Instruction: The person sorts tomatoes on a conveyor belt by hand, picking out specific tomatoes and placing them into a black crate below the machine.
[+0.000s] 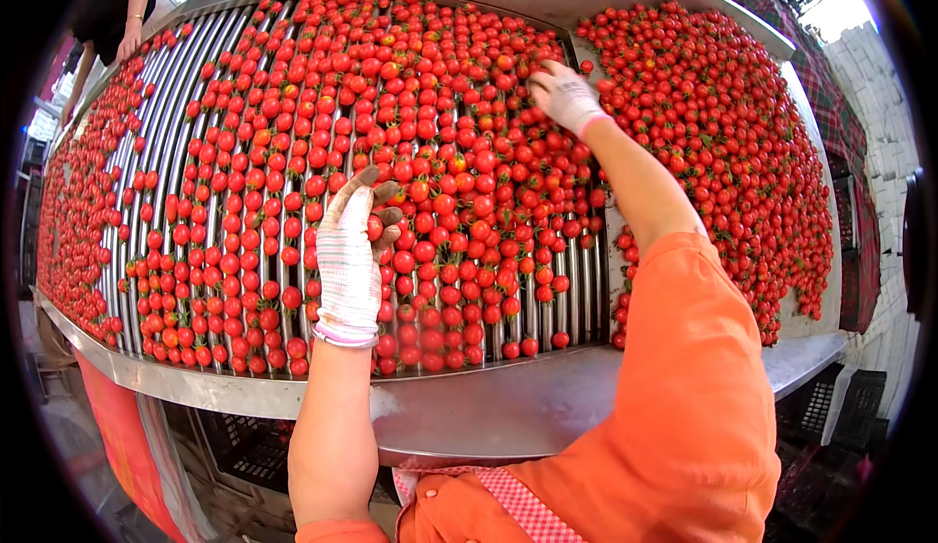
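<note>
Small red tomatoes with green stems cover a metal roller conveyor in front of me. My left hand, in a striped white glove with dirty fingertips, is over the middle of the rollers. Its fingers are curled, with a tomato at them; whether it is gripped cannot be told. My right hand, in a white glove and slightly blurred, reaches the tomatoes at the right end of the rollers, fingers bent. What lies under its fingers is hidden. Right of it, a dense heap of tomatoes lies on a metal tray.
A metal rim borders the conveyor on my side. Another person's hand rests near the far left edge. Black plastic crates stand below the rim, others at the lower right. A plaid cloth hangs beyond the tray.
</note>
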